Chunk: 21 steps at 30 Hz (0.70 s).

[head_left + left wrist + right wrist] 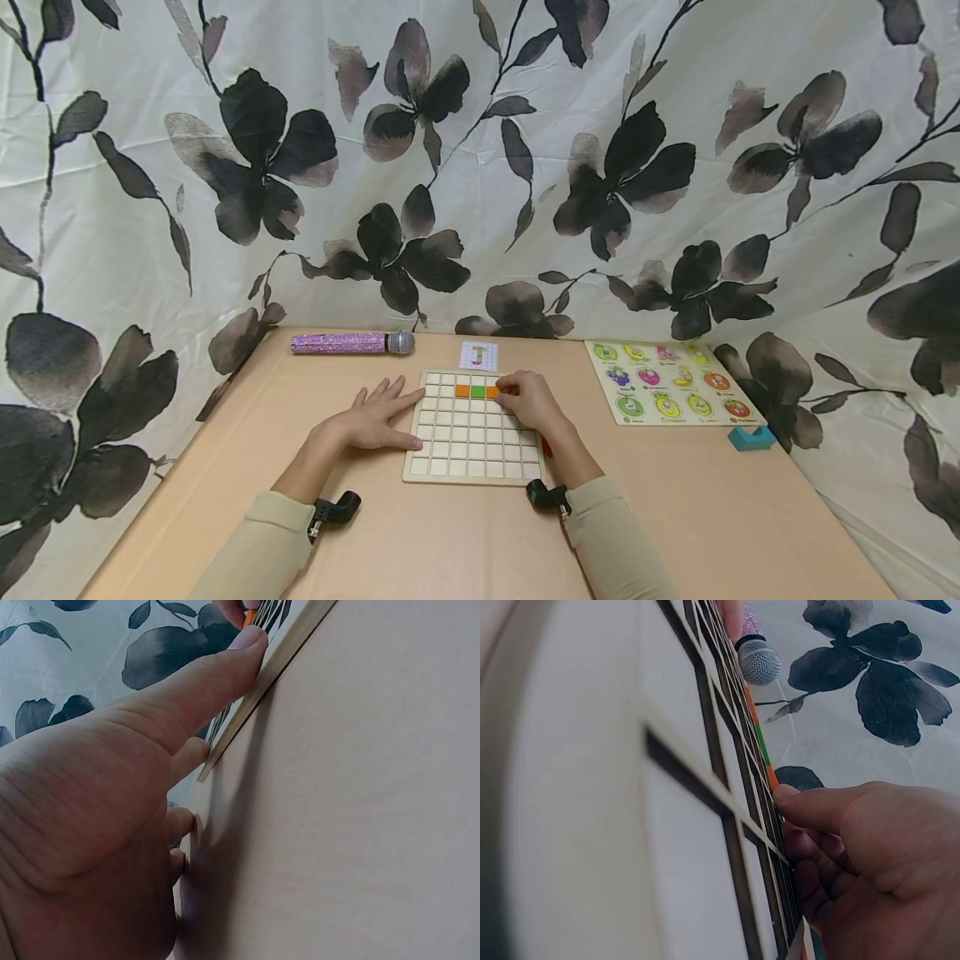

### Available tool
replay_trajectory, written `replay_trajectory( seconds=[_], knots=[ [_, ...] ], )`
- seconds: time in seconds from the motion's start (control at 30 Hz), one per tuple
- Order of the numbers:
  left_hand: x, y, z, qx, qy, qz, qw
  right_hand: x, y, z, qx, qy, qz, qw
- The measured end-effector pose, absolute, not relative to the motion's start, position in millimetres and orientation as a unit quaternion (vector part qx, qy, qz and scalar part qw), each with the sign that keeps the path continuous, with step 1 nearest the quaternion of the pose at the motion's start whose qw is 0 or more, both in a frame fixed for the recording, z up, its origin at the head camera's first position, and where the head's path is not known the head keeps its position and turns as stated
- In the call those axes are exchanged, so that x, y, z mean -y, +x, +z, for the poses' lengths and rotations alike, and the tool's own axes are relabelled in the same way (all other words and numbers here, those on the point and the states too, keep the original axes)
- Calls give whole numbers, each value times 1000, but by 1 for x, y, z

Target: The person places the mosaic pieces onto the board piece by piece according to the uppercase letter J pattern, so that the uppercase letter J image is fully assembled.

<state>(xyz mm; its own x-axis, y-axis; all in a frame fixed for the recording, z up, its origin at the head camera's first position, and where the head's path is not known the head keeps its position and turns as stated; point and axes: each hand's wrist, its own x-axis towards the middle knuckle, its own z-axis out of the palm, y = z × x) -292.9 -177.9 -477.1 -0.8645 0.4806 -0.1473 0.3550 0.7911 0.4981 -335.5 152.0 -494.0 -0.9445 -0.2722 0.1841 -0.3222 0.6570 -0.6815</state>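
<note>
A white grid board [472,458] with a wooden rim lies flat on the table. In one of its upper rows sit an orange tile [462,391], a green tile [478,392] and a second orange tile [491,392]. My right hand [534,404] has its thumb and index finger at that second orange tile, pinching it, with the other fingers curled. My left hand [372,419] lies at the board's left side, fingers spread and straight. Its thumb [240,656] and index finger touch the board's edge. A red piece [547,448], partly hidden by the right forearm, shows beside the board.
Behind the board lies a small pattern card [478,356]. A glittery purple microphone [352,342] rests at the back left. Toward the right are a fruit picture sheet [671,385] and a blue block [752,438]. A floral cloth [495,183] hangs behind the table.
</note>
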Motion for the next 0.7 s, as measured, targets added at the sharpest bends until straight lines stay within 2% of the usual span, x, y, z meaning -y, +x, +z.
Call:
replay_trajectory(
  seconds=[0.7],
  knots=[
    [178, -293, -477, -936, 222, 237, 136, -150, -334, -491, 907, 148, 392, 25]
  ],
)
